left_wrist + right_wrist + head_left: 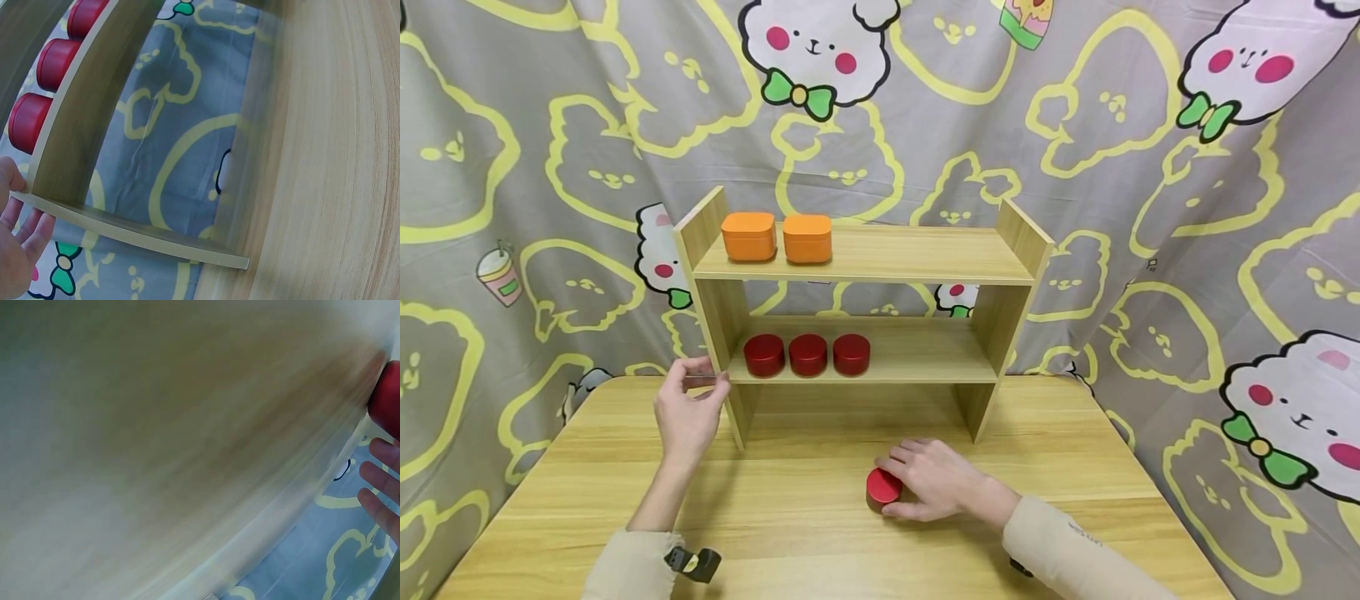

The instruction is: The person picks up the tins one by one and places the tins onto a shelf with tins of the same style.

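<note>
A wooden shelf unit (880,372) stands on the table. At its left side panel, my left hand (688,417) pinches the front edge between thumb and fingers; the left wrist view shows the fingers (39,237) on the panel's outer side. In front of the shelf, my right hand (936,479) holds a round red tin (883,490) on the tabletop, thumb on the near side and fingers at the far side. Only part of that tin (389,403) enters the right wrist view. Three matching red tins (808,356) sit in a row on the middle shelf, toward the left.
Two orange boxes (808,240) with rounded corners stand at the left of the top shelf. A grey patterned curtain (910,158) hangs behind and beside the wooden table (805,533). Raised side panels (1024,237) bound the top shelf.
</note>
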A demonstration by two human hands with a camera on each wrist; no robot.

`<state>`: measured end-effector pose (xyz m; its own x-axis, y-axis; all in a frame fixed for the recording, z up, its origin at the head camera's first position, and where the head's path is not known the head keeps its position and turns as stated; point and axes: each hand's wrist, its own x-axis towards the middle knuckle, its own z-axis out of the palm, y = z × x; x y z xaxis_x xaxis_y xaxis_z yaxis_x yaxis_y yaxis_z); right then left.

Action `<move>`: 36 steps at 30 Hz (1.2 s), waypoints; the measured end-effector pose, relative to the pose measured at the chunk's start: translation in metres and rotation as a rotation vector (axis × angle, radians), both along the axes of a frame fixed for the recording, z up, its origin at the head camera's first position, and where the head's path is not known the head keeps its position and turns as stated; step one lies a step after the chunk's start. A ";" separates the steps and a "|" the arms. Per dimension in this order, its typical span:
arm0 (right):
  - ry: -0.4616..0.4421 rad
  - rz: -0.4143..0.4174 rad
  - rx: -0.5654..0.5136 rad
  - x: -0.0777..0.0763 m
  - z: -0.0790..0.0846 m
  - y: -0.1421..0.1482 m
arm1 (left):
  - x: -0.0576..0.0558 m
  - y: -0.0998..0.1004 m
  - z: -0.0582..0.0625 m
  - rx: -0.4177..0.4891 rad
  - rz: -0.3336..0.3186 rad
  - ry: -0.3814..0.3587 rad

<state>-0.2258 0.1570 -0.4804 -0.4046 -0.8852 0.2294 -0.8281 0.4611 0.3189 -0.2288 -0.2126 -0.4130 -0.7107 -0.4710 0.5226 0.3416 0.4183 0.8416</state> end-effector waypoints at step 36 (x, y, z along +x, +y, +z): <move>0.029 0.038 -0.061 0.005 0.004 -0.005 | 0.000 0.000 -0.001 0.002 0.005 -0.001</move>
